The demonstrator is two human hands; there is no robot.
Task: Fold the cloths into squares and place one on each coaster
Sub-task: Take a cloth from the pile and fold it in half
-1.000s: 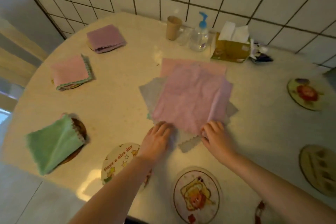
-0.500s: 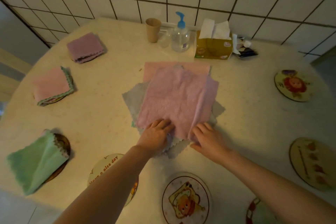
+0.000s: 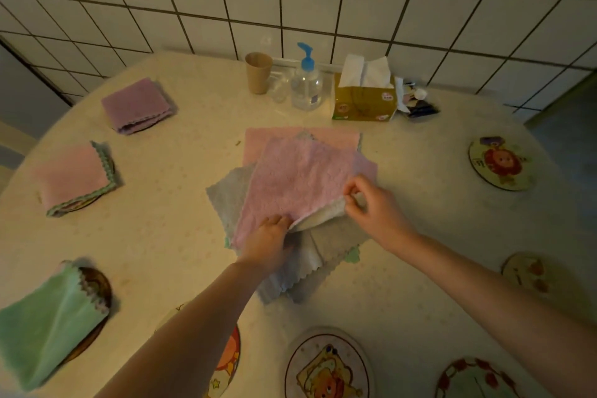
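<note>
A pink cloth (image 3: pixel 297 181) tops a loose pile with grey cloths (image 3: pixel 326 245) and another pink cloth (image 3: pixel 265 139) beneath, mid-table. My left hand (image 3: pixel 268 242) rests on the pink cloth's near edge, fingers curled on it. My right hand (image 3: pixel 371 203) pinches its lifted right corner, showing a white underside. Three folded cloths lie on coasters at left: purple (image 3: pixel 137 105), pink (image 3: pixel 74 176), green (image 3: pixel 45 323). Bare picture coasters lie at far right (image 3: pixel 499 161), right (image 3: pixel 525 273), bottom right (image 3: pixel 475 378), bottom middle (image 3: pixel 326 365) and under my left forearm (image 3: pixel 227 362).
Against the tiled wall stand a brown cup (image 3: pixel 258 73), a pump bottle (image 3: pixel 306 81), a tissue box (image 3: pixel 365 97) and small dark items (image 3: pixel 416 103). The round table's (image 3: pixel 161 236) edge curves away at left and right.
My right hand moved from the near edge up to the pink cloth's right corner and lifted it. My left hand stays on the near edge. The view tilted upward.
</note>
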